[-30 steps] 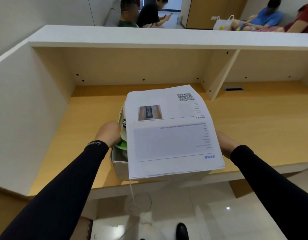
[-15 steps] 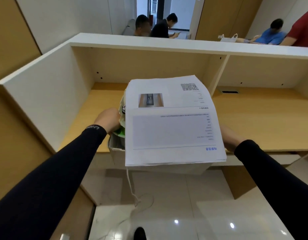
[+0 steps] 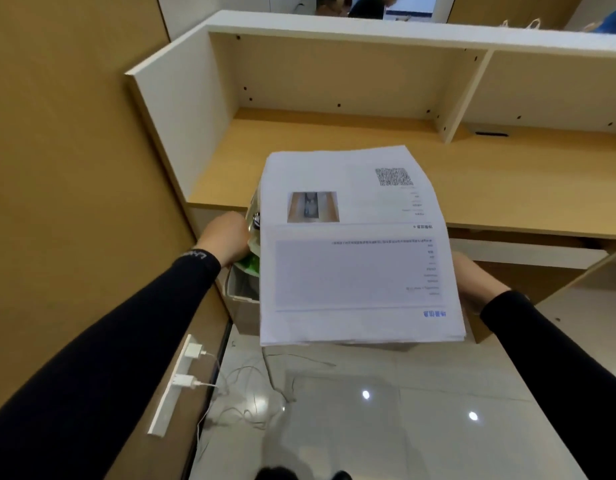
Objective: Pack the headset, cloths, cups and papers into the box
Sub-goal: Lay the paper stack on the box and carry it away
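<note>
A stack of white printed papers (image 3: 355, 251) lies across the top of a small cardboard box (image 3: 242, 303) and hides most of it. The box hangs in the air in front of the desk, over the floor. My left hand (image 3: 227, 239) grips its left side, next to a green cloth (image 3: 249, 263) and a shiny rim that poke out under the papers. My right hand (image 3: 467, 278) holds the box's right side, partly hidden by the papers. The headset and cups are out of sight.
A wooden desk (image 3: 473, 174) with white partition walls and an upper shelf stands ahead. A tan wall panel on the left carries a power strip (image 3: 175, 379) with two white chargers, their cables trailing on the glossy tiled floor (image 3: 369, 410). People sit beyond the partition.
The box with the papers has come off the desk and back toward me, now hanging over the floor. Both hands kept their grip. The view has swung left and down.
</note>
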A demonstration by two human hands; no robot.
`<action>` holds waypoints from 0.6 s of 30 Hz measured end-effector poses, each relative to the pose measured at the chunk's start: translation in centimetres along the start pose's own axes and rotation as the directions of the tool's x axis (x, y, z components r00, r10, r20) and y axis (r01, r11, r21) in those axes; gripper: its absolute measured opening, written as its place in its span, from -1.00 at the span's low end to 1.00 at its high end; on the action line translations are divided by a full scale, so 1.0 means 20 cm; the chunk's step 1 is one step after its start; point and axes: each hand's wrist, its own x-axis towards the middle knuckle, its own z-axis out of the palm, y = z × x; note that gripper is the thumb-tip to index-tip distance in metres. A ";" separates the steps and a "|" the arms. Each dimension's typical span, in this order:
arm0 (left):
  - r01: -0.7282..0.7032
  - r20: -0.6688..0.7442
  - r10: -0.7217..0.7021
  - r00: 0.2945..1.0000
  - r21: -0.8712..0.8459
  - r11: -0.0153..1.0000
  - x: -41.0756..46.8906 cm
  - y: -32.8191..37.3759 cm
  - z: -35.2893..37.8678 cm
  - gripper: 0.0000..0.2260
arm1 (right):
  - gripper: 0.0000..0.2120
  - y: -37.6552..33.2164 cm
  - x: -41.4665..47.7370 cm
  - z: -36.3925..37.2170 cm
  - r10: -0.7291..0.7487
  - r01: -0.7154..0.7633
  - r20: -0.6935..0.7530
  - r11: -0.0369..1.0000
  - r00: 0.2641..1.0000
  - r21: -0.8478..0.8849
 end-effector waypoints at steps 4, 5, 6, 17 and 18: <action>0.048 0.030 -0.048 0.998 -0.008 0.999 -0.13 -0.13 0.06 -0.65 | -0.78 0.08 -0.09 0.16 0.037 -0.037 0.004 0.999 0.999 -0.004; 0.055 0.036 -0.055 0.998 -0.006 0.998 -0.15 -0.17 0.08 -0.65 | -0.76 0.10 -0.09 0.20 0.053 -0.053 0.004 0.999 0.999 0.013; 0.064 0.044 -0.064 0.997 -0.005 0.998 -0.17 -0.21 0.10 -0.65 | -0.74 0.11 -0.10 0.24 0.068 -0.068 0.003 0.997 0.998 0.028; 0.122 0.106 -0.122 0.987 0.002 0.993 -0.18 -0.54 0.33 -0.69 | -0.79 0.28 -0.11 0.62 0.154 -0.153 -0.024 0.987 0.988 0.040; 0.124 0.117 -0.125 0.985 0.017 0.992 -0.17 -0.55 0.36 -0.69 | -0.81 0.30 -0.08 0.63 0.161 -0.160 -0.021 0.986 0.987 0.050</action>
